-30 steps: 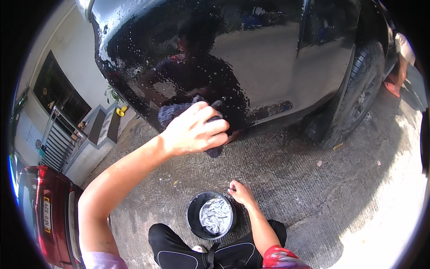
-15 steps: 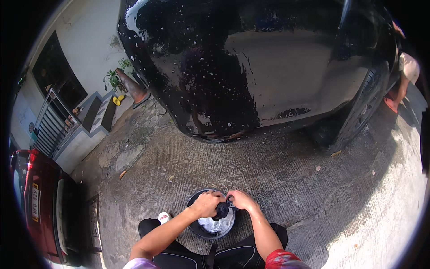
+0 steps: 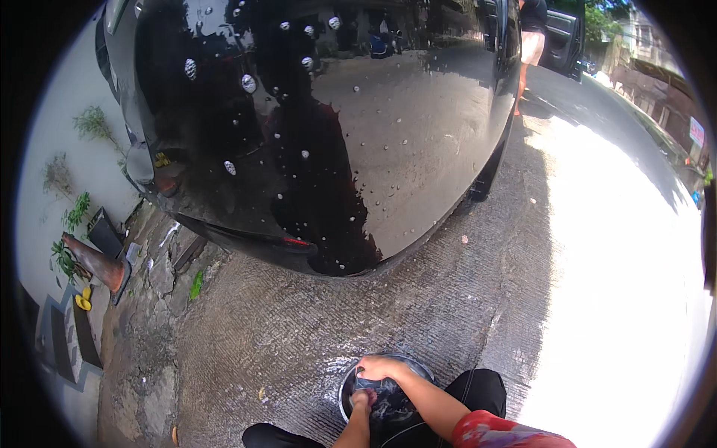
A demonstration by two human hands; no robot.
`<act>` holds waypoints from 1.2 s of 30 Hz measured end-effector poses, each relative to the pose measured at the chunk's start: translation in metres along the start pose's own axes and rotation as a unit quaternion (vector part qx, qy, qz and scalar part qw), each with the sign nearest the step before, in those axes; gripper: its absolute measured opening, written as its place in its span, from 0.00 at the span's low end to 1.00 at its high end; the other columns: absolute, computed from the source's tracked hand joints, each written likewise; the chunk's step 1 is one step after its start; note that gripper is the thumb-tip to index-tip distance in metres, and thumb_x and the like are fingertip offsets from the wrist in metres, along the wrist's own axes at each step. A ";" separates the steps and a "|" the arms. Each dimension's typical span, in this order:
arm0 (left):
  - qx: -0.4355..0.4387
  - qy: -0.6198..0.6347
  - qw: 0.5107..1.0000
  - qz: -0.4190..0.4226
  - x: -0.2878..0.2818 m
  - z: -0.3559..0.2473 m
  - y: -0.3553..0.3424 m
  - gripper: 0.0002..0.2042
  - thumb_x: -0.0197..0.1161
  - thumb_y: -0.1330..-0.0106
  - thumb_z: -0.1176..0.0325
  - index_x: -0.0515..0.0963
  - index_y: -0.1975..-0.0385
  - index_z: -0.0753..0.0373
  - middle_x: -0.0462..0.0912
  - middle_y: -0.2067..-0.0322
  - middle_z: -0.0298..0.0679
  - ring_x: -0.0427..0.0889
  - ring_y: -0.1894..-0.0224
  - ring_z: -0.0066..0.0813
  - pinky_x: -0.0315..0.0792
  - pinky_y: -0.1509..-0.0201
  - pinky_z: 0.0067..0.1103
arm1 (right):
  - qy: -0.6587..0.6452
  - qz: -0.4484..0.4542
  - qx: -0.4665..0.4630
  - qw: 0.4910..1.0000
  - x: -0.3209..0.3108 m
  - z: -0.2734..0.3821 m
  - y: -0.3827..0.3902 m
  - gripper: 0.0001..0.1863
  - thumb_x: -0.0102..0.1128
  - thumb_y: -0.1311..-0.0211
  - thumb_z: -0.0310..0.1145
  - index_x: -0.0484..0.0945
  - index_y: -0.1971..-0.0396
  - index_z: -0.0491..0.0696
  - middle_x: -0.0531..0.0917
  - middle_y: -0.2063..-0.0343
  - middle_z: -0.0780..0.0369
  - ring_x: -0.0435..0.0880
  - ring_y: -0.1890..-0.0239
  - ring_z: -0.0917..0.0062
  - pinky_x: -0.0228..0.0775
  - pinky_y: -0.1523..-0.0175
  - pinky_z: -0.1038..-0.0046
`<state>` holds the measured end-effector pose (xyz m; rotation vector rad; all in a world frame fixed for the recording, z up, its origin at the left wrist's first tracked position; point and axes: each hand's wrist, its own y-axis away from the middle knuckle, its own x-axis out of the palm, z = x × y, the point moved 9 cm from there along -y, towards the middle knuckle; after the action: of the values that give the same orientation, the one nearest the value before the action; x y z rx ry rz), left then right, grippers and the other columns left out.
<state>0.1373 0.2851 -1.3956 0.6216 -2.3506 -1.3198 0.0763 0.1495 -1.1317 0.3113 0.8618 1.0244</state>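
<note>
A dark basin (image 3: 427, 370) of sudsy water sits on the ground between my knees. Over its left side, my right hand (image 3: 379, 367) grips the upper end of a wet dark cloth (image 3: 367, 383), fingers curled round it. Just below, my left hand (image 3: 364, 398) is closed at the cloth's lower end, its fingers partly hidden. Ahead of me stands a black car (image 3: 314, 149), wet and dotted with blobs of foam.
Ridged concrete (image 3: 284, 336) lies around the basin, sunlit at the right. A worn traffic cone (image 3: 101, 265), yellow slippers (image 3: 83, 299) and steps (image 3: 71, 336) are at the left. Beyond the car's right side a person's leg (image 3: 531, 49) shows near an open car door (image 3: 562, 41).
The view has swung to the right, and the red car at the left is out of sight. My hands, formerly side by side on the cloth, now hold it one above the other.
</note>
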 end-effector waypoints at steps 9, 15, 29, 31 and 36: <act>-0.244 -0.007 0.945 0.217 0.081 0.057 0.097 0.16 0.47 0.31 0.55 0.71 0.83 0.48 0.70 0.86 0.27 0.65 0.86 0.25 0.62 0.78 0.32 | -0.176 -0.362 0.526 0.749 0.178 -0.283 0.144 0.22 0.55 0.38 0.37 0.84 0.54 0.34 0.82 0.45 0.44 0.82 0.40 0.58 0.70 0.32 0.59; -0.101 -0.109 0.987 0.063 -0.051 -0.073 0.035 0.12 0.45 0.27 0.55 0.74 0.72 0.42 0.77 0.79 0.20 0.70 0.80 0.22 0.61 0.72 0.31 | -0.390 -0.368 0.368 0.760 0.116 -0.091 0.022 0.24 0.58 0.34 0.44 0.84 0.54 0.35 0.87 0.57 0.43 0.90 0.57 0.57 0.86 0.65 0.60; -0.044 0.329 0.936 0.117 0.067 -0.063 0.105 0.18 0.43 0.27 0.58 0.60 0.84 0.48 0.59 0.87 0.27 0.56 0.86 0.22 0.53 0.83 0.18 | -0.882 -0.394 0.143 0.218 0.245 -0.211 -0.028 0.28 0.56 0.32 0.54 0.74 0.35 0.58 0.77 0.37 0.65 0.78 0.39 0.65 0.79 0.43 0.54; 0.123 0.127 0.941 0.288 0.150 -0.174 0.247 0.19 0.49 0.20 0.53 0.65 0.77 0.52 0.63 0.82 0.26 0.61 0.82 0.20 0.56 0.79 0.20 | -0.846 -0.440 0.256 0.157 0.274 -0.231 0.003 0.23 0.42 0.27 0.45 0.72 0.36 0.60 0.76 0.38 0.64 0.77 0.44 0.61 0.79 0.53 0.50; 0.910 -0.363 0.196 0.023 0.218 -0.438 0.684 0.07 0.65 0.32 0.66 0.85 0.59 0.58 0.87 0.53 0.40 0.83 0.43 0.39 0.70 0.40 0.35 | -0.854 -0.416 0.213 0.228 0.225 -0.212 -0.017 0.24 0.46 0.26 0.51 0.72 0.36 0.57 0.70 0.34 0.65 0.71 0.38 0.62 0.82 0.53 0.56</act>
<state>0.0503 0.1765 -0.5658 -0.0578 1.6359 -1.4596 -0.0191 0.2985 -1.3858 0.9765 -0.9173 -0.9453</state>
